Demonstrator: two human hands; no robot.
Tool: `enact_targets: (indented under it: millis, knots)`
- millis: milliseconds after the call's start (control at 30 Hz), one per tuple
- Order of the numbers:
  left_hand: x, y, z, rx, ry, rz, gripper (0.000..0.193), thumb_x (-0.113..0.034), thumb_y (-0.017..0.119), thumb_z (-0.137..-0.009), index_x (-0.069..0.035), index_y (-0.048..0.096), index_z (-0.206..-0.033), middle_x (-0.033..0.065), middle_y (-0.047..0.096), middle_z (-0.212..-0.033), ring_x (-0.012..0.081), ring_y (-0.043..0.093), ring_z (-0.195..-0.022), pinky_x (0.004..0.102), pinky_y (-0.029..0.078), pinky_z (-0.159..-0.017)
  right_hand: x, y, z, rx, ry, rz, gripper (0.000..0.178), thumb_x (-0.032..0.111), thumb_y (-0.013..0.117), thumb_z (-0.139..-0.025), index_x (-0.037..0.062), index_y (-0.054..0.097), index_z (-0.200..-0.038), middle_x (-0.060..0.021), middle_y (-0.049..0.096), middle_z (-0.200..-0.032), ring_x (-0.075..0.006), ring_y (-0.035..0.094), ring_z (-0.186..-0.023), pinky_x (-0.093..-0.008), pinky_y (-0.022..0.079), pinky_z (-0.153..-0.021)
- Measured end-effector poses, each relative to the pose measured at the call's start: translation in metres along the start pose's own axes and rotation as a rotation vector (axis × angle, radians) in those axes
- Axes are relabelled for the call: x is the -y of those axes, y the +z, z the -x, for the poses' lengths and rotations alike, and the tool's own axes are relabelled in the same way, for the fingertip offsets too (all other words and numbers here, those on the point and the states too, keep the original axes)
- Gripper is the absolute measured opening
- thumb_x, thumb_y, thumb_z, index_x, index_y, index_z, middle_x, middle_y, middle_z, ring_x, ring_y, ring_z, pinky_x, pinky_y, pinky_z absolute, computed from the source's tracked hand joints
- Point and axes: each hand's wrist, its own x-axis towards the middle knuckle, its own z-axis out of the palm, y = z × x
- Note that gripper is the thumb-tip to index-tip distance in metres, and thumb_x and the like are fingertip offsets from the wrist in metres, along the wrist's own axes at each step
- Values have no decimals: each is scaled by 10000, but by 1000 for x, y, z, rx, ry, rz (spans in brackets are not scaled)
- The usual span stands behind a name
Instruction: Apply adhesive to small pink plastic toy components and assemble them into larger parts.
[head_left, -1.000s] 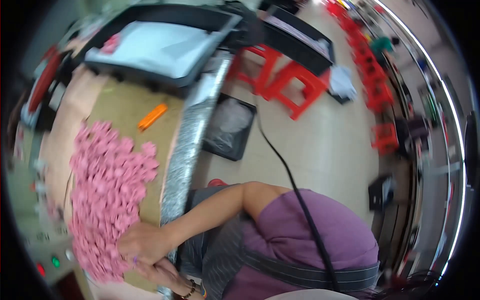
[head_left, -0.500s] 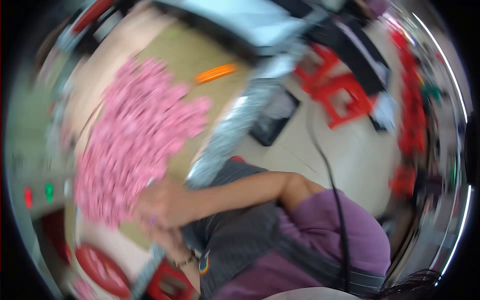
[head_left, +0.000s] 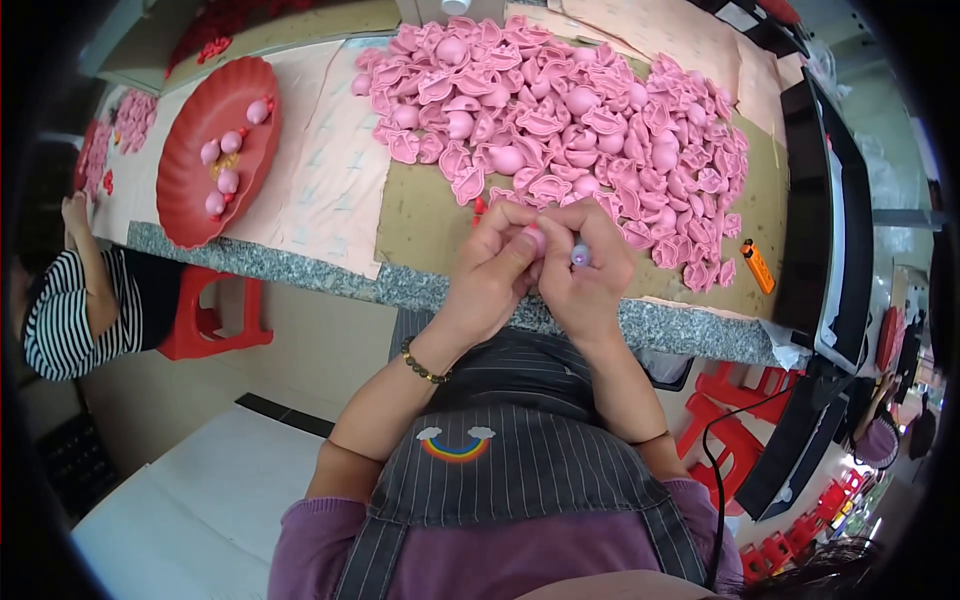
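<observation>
Close together at the table's front edge, my left hand [head_left: 490, 280] and my right hand [head_left: 585, 285] meet fingertip to fingertip. My left fingers pinch a small pink rounded piece [head_left: 537, 240] with a bit of red at its top; my right fingertips touch it too. From my closed right hand sticks out the pale purple end of a slim pen-like tool [head_left: 580, 255], its other end hidden. Just beyond lies a wide heap of pink half-shell pieces [head_left: 540, 120], some cupped, some domed. A small red piece [head_left: 479, 207] lies beside my left fingers.
On the left, a red scalloped plate [head_left: 178, 170] bears several pink balls with red tips. An orange utility knife [head_left: 758, 267] lies right of the heap, near a black-framed box [head_left: 830, 220]. Red stools [head_left: 215, 315] stand below the table; another person in stripes [head_left: 70, 315] sits far left.
My view has swung round from a blurred, tilted angle to face the table squarely. The red plate is now wholly in view, and my hands appear raised in front of the heap.
</observation>
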Motion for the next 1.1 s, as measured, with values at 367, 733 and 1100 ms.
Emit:
enact_targets:
  millis: [367, 733, 1100]
  knots:
    - [3, -1, -3, 40, 43, -37, 96, -73, 489, -918, -62, 473, -1012, 26, 531, -812, 72, 453, -648, 193, 375, -567, -11, -7, -24, -52, 35, 119, 60, -7, 580, -818, -16, 560, -763, -36, 548, -653, -79, 499, -578, -214, 391, -518]
    - [1, 1, 0, 22, 26, 31, 97, -87, 482, -925, -59, 468, -1017, 27, 519, -819, 72, 454, -662, 195, 388, -581, 11, -9, -2, 121, 231, 2, 12, -8, 591, -826, -5, 598, -835, -26, 584, -700, -70, 539, -630, -189, 422, -570]
    - [3, -14, 0, 117, 13, 76, 134, -100, 466, -935, -66, 472, -1064, 28, 537, -928, 98, 543, -789, 237, 460, -664, 4, -1, -1, 74, 113, 32, 29, -12, 589, -821, -10, 576, -795, -42, 549, -669, -74, 498, -591, -197, 395, -542]
